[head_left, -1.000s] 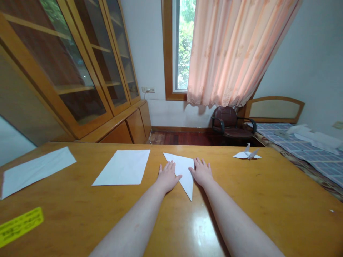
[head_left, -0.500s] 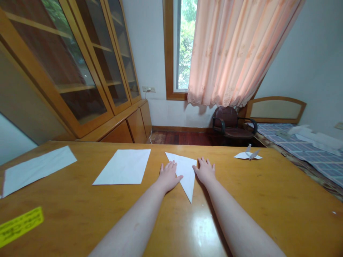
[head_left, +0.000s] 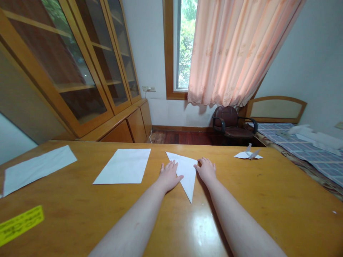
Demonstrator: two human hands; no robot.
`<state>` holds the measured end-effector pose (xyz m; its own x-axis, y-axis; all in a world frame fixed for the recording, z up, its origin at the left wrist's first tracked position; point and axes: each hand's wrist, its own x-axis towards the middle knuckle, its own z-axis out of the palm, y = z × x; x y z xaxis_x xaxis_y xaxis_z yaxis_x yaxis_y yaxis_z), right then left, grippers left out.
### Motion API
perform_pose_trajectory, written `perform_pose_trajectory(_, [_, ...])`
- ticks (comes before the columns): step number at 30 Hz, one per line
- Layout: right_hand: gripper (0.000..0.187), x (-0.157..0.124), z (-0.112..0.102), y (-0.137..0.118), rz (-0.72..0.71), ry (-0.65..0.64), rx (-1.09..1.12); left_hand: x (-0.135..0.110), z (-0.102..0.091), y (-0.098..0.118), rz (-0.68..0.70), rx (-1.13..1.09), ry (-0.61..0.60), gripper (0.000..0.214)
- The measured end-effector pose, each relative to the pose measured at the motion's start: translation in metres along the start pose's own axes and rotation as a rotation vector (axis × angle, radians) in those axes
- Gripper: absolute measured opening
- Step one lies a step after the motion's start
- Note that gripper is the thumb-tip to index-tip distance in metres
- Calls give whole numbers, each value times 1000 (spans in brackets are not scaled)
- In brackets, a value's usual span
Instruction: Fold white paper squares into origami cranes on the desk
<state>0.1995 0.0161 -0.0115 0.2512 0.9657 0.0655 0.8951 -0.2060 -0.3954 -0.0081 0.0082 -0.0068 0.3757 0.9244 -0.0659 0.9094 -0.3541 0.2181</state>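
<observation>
The folded white three-pointed paper (head_left: 187, 171) lies on the brown wooden table (head_left: 273, 200), left of the white paper crane (head_left: 243, 155). The left hand (head_left: 168, 177) rests spread on its near-left edge; the right hand (head_left: 207, 171), half-curled, touches its right corner, any pinch unclear. Too little left-hand pressure could let it slide askew.

The white triangular folded paper (head_left: 187, 171) is matt and smooth; the white four-sided paper sheet (head_left: 122, 167) is matt too, and the long white paper strip (head_left: 37, 169) looks lightly creased. The broad yellow-brown wooden worktop (head_left: 254, 207) is smooth and glossy, with a bright glare. The pink draped cloth curtain (head_left: 230, 53) is matt. The rounded dark-red chair (head_left: 226, 117) seems leather-like, though too distant to be sure.
</observation>
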Motion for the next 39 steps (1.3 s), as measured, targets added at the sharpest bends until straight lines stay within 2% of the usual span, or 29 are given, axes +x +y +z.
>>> perform_pose_trajectory(7, [30, -1, -1, 1, -14, 13, 5, 1, 1, 0, 7, -5, 10, 73])
perform_pose_trajectory(14, [31, -1, -2, 0, -4, 8, 13, 0, 2, -1, 22, -28, 49, 70])
perform_pose_trajectory(19, [30, 0, -2, 0, -23, -11, 50, -5, -10, 5, 25, -7, 185, 49])
perform_pose_trajectory(21, [28, 0, -2, -1, -86, -47, 78, -7, -13, 7, 34, -5, 209, 43])
perform_pose_trajectory(23, [29, -1, 0, -2, -200, -97, 112, -7, -12, 8, 98, -35, 184, 41])
perform_pose_trajectory(26, [33, -1, 3, -4, -338, -139, 155, -6, -7, 6, 244, -90, 56, 52])
perform_pose_trajectory(30, [28, 0, 8, -3, -324, -100, 217, -4, -1, 4, 312, -99, -64, 62])
perform_pose_trajectory(39, [31, 3, 12, 2, -310, -81, 272, -5, -2, 6, 306, -75, -72, 61])
